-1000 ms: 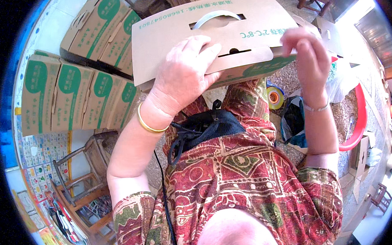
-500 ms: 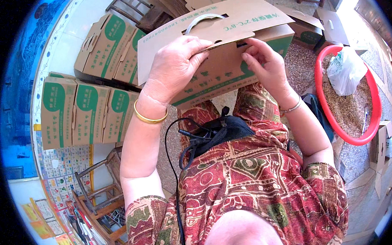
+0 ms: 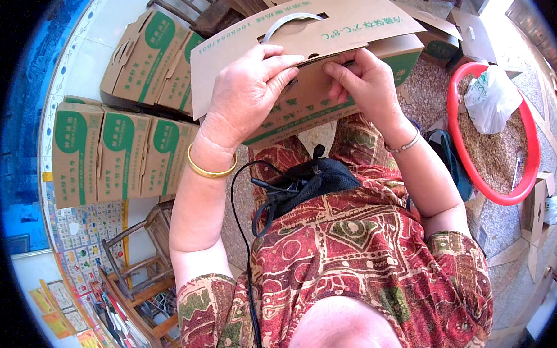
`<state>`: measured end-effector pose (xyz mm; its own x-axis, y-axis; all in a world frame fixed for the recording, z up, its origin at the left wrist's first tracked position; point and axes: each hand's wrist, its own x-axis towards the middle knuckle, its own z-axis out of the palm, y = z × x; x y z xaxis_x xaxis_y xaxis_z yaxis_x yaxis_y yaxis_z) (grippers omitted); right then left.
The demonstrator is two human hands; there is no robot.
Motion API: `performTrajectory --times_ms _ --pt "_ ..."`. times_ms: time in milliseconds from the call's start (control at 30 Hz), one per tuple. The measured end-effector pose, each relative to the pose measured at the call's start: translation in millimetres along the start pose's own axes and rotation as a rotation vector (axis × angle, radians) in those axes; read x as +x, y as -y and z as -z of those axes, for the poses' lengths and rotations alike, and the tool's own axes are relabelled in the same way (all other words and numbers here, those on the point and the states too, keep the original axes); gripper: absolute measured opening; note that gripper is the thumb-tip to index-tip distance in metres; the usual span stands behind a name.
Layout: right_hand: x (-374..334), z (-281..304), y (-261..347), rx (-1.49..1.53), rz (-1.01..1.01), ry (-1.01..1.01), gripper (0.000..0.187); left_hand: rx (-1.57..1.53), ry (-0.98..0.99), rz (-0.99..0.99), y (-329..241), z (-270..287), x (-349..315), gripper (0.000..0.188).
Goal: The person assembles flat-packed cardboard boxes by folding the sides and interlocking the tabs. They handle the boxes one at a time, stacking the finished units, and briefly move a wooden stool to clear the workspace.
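In front of me is a brown cardboard carton [image 3: 346, 22] with green printing and a pale carrying handle [image 3: 294, 24] arching from its top. My left hand [image 3: 246, 82] pinches the near edge of the lid flap, thumb beneath and fingers on top. My right hand [image 3: 364, 77] is closed at the same edge, a little to the right, its thumb and fingers against the flap and the front wall. The flap stands slightly apart from the front wall on the right. Part of the front wall is hidden behind both hands.
More green-printed cartons [image 3: 125, 153] stand in rows on the left. A wooden chair [image 3: 136, 267] is at the lower left. To the right lies a red-rimmed round tub [image 3: 456, 116] of brown grainy material, with a white plastic bag [image 3: 493, 99] on it. Other boxes [image 3: 471, 38] stand far right.
My right hand has shifted slightly left along the flap edge, and its fingers have curled in. The left hand keeps its pinch. The carton appears slightly higher and tilted a little differently.
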<state>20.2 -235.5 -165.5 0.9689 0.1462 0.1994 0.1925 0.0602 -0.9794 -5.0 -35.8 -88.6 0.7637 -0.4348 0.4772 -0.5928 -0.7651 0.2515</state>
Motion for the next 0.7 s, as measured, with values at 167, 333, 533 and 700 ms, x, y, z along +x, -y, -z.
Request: performTrajectory --times_ms 167,333,533,700 --pt "1 1 -1 0.023 -0.03 0.007 0.018 0.126 -0.067 -0.085 -7 -12 -8 0.026" --pt "-8 -1 -10 0.165 -0.016 -0.009 0.016 0.197 -0.074 -0.134 -16 -21 -23 0.028" --pt "-14 -6 -26 0.2 0.056 -0.077 0.02 -0.047 -0.022 0.058 -13 -13 -18 0.021" --pt "-19 -6 -36 0.165 0.1 -0.091 0.02 0.008 -0.002 0.051 -18 -15 -5 0.016"
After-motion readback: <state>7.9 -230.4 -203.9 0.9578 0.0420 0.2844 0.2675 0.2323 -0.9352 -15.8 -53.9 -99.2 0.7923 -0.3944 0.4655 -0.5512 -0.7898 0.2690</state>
